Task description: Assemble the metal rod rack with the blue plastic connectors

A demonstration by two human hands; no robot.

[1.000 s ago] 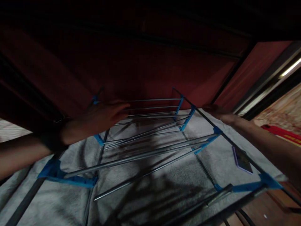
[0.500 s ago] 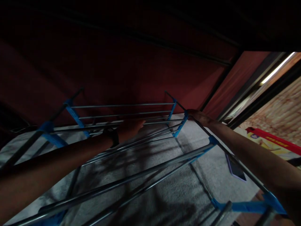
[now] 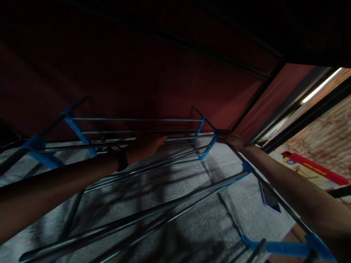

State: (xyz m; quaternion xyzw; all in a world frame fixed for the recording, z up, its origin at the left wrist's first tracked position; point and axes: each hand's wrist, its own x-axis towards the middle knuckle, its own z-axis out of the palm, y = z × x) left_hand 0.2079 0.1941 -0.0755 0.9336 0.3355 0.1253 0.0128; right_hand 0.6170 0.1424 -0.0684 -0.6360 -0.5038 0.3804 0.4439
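A rack of thin metal tubes with blue plastic connectors (image 3: 245,167) lies across the view, its bars running left to right. My left hand (image 3: 146,146), with a dark watch (image 3: 120,156) on its wrist, is closed around a far crossbar (image 3: 181,138) near its middle. On the far right side, my right hand (image 3: 230,138) wraps the side tube beside a blue connector (image 3: 214,139); its fingertips are partly hidden. One loose-looking tube end (image 3: 27,255) sticks out at the lower left.
Grey carpet (image 3: 175,190) lies under the rack, close to a dark red wall panel (image 3: 164,87). Right of the rack, a phone (image 3: 270,199) rests on the carpet. A red and yellow box (image 3: 315,170) stands farther right, by a dark frame post (image 3: 309,117).
The rack's left end has shifted left in view, and my left hand sits slightly farther left on the crossbar. My right hand keeps its place on the side tube.
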